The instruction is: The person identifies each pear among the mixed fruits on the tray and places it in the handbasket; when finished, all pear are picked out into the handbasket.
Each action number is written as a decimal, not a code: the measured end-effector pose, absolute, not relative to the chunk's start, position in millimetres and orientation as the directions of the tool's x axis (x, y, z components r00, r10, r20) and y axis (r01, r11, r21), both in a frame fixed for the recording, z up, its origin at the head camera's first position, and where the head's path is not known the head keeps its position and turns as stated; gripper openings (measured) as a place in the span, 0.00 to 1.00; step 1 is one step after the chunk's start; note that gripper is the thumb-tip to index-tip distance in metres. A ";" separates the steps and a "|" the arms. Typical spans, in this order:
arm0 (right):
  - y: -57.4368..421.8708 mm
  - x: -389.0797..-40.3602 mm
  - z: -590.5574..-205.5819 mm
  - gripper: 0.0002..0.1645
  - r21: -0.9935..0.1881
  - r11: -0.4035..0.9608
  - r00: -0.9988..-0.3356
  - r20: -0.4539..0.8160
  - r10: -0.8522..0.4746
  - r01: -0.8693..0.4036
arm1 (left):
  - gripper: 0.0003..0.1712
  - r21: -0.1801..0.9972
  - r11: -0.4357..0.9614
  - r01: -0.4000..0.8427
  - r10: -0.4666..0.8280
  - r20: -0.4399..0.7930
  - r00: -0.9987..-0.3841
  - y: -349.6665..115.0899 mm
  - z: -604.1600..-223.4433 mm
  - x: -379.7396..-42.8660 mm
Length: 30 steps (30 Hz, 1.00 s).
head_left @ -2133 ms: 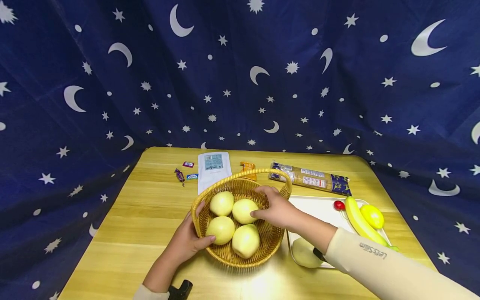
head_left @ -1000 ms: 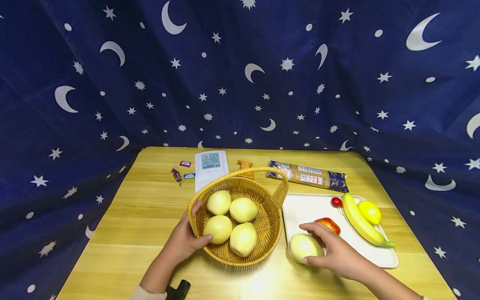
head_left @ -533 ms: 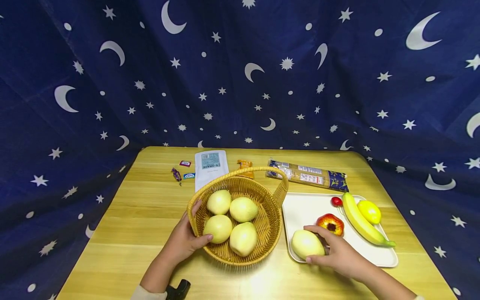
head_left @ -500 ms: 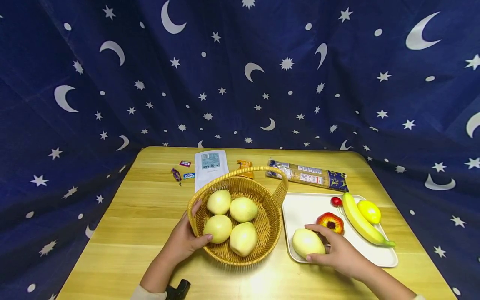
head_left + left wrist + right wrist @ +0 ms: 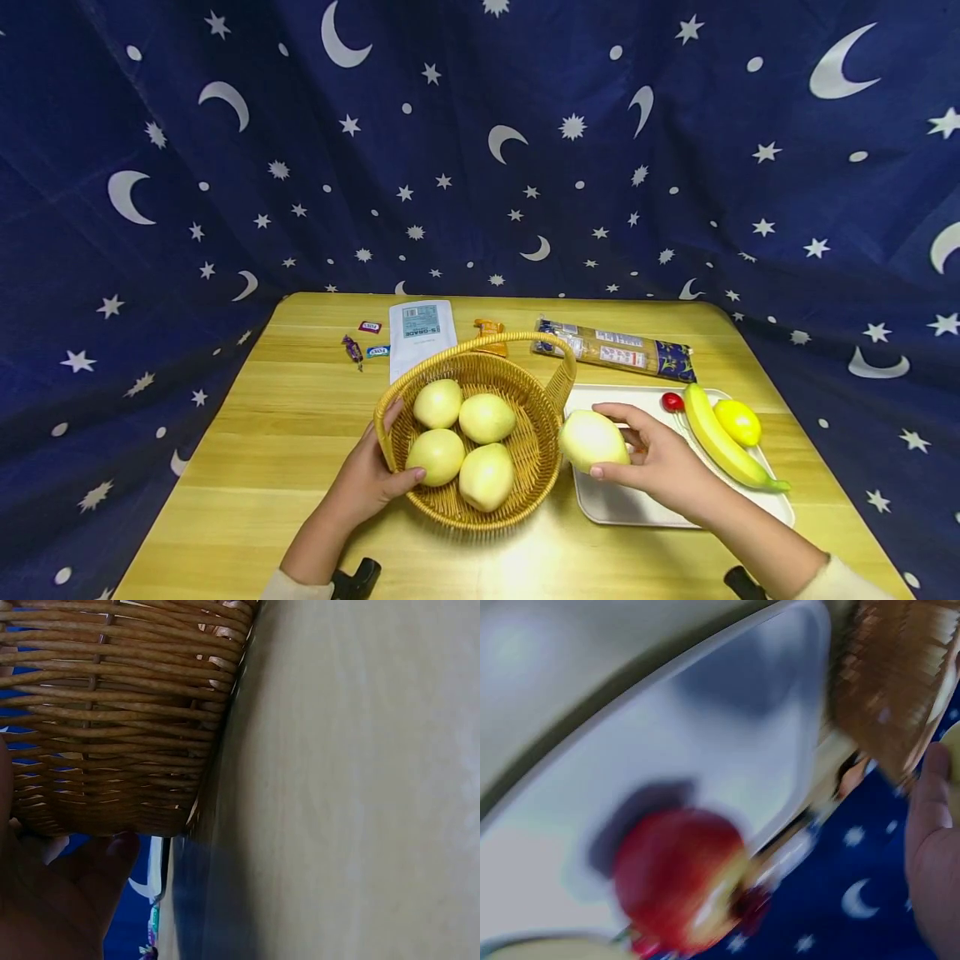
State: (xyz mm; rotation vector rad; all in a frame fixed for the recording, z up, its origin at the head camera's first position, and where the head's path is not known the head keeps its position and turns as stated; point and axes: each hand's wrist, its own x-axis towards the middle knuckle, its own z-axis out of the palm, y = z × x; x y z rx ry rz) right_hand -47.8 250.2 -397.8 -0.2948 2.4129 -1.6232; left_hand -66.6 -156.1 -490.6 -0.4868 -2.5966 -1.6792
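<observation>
My left hand [image 5: 371, 479] grips the left side of a woven wicker basket [image 5: 534, 400], thumb over the rim. Several pale yellow pears [image 5: 487, 477] lie in the basket, under its arched handle. My right hand [image 5: 663, 462] holds another pale yellow pear [image 5: 590, 442] between thumb and fingers, raised over the tray's left side and close to the basket's right rim. Behind the right hand a red pomegranate [image 5: 679, 877] is mostly hidden in the head view. The right wrist view shows it on the tray, with only an edge of the held pear [image 5: 954, 754].
The white tray [image 5: 630, 507] also holds a banana [image 5: 720, 442], a lemon [image 5: 738, 422] and a red cherry [image 5: 672, 402]. Behind lie a long pasta packet [image 5: 615, 348], an orange wrapper [image 5: 490, 329], a white pouch [image 5: 422, 337] and small sweets [image 5: 352, 350].
My right hand left the basket, took hold of the pear on the tray, then lifted it up and left toward the basket. The left hand has kept its grip on the basket.
</observation>
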 end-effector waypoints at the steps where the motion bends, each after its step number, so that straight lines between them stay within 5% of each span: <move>1: 243.1 -49.2 -394.9 0.45 -0.934 0.357 -0.955 -0.084 -0.286 -0.024 | 0.61 0.887 0.377 0.265 0.250 0.178 -0.952 -156.6 -490.8 -66.6; 8: 194.3 -58.0 -389.6 0.44 -0.946 0.313 -0.932 -0.183 -0.312 0.081 | 0.61 0.886 0.378 0.267 0.242 0.184 -0.953 -158.0 -492.6 -66.4; 30: 150.1 -81.5 -373.8 0.47 -0.644 0.761 -0.924 -0.239 -0.299 -0.080 | 0.62 0.881 0.390 0.268 0.244 0.182 -0.952 -156.3 -492.7 -68.4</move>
